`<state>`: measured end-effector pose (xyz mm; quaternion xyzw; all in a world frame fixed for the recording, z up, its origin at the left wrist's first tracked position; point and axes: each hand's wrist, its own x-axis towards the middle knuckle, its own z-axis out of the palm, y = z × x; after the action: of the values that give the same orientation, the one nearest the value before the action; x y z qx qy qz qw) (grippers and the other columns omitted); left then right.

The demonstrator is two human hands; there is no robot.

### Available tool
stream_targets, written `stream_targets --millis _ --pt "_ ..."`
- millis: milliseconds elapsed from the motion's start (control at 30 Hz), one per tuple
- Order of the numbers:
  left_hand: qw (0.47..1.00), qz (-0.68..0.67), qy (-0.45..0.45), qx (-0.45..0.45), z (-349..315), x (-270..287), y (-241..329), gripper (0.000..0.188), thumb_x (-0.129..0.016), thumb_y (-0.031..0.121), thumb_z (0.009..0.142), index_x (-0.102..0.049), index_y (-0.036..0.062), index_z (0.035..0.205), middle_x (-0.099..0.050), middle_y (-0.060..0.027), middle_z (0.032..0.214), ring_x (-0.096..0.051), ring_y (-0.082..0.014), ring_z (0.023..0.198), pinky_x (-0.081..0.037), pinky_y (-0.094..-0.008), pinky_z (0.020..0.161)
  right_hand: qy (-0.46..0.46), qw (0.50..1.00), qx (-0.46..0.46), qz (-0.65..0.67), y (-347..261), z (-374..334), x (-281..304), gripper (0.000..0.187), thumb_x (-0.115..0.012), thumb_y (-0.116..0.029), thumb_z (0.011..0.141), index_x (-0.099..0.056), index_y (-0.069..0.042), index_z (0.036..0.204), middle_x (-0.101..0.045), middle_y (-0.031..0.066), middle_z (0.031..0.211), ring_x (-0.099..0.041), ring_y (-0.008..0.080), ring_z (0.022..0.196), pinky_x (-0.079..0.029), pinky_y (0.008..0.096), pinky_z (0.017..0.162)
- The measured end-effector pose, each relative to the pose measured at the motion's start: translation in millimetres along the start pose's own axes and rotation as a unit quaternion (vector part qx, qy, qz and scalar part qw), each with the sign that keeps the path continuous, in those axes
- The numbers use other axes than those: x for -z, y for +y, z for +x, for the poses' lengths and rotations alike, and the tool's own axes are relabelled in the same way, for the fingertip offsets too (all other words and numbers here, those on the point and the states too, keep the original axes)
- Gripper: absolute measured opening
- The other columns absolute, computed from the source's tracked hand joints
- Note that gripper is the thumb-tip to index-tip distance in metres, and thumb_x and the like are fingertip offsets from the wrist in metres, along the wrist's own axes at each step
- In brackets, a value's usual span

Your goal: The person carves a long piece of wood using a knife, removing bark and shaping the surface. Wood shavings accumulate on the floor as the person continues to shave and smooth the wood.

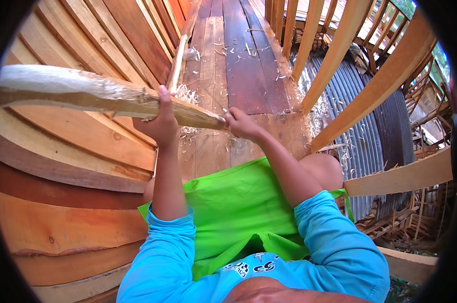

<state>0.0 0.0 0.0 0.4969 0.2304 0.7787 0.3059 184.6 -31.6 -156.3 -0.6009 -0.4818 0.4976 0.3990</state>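
A long, thick piece of wood (87, 96), pale and whittled on top with darker streaks below, runs from the far left toward the middle and tapers to a narrow end. My left hand (162, 121) is wrapped round it, the thumb up along its near face. At the narrow end my right hand (242, 124) is closed on a thin knife-like tool (223, 109). Only a short bit of it shows past the fingers; its handle is hidden in the hand. A bright green apron (233, 202) covers my lap below both hands.
Plank walling (72, 136) stands close on my left. Curled shavings (188, 96) litter the wooden floorboards (248, 76), and a small clear object (191, 54) lies by the wall. On the right runs a slatted railing (339, 50), with corrugated metal sheets (362, 141) and scrap wood (400, 222) below.
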Motion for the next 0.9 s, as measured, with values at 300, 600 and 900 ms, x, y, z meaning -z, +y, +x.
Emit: stream_targets --millis 300,600,900 --pt "0.993 -0.016 -0.059 0.104 10.8 24.9 -31.4 0.044 -0.062 0.001 0.083 -0.044 -0.0028 0.123 -0.060 -0.0164 0.102 -0.062 -0.0231 0.090 -0.052 -0.0388 0.090 0.007 0.981 -0.174 -0.085 7.4 14.3 -39.0 0.031 -0.044 -0.023 0.093 -0.060 0.003 0.093 -0.059 0.0170 0.068 -0.060 0.0257 0.059 -0.048 0.0406 0.057" --pt "0.966 -0.146 -0.143 0.158 29.9 53.7 -52.0 0.025 -0.059 0.012 0.079 -0.051 0.0034 0.101 -0.053 -0.0099 0.094 -0.053 -0.0231 0.094 -0.040 -0.0448 0.102 0.072 0.978 0.090 -0.176 -14.6 17.2 -64.4 0.042 -0.036 -0.030 0.099 -0.059 0.003 0.085 -0.061 0.0265 0.079 -0.058 0.0450 0.074 -0.044 0.0504 0.072" --pt "0.957 -0.176 -0.155 0.171 23.6 50.5 -48.6 0.032 -0.059 0.024 0.073 -0.048 0.0081 0.098 -0.044 -0.0052 0.083 -0.044 -0.0181 0.081 -0.036 -0.0376 0.088 0.068 0.972 0.144 -0.172 -36.5 18.0 -74.9 0.038 -0.037 -0.028 0.099 -0.056 0.003 0.088 -0.060 0.0267 0.077 -0.059 0.0429 0.074 -0.045 0.0499 0.071"
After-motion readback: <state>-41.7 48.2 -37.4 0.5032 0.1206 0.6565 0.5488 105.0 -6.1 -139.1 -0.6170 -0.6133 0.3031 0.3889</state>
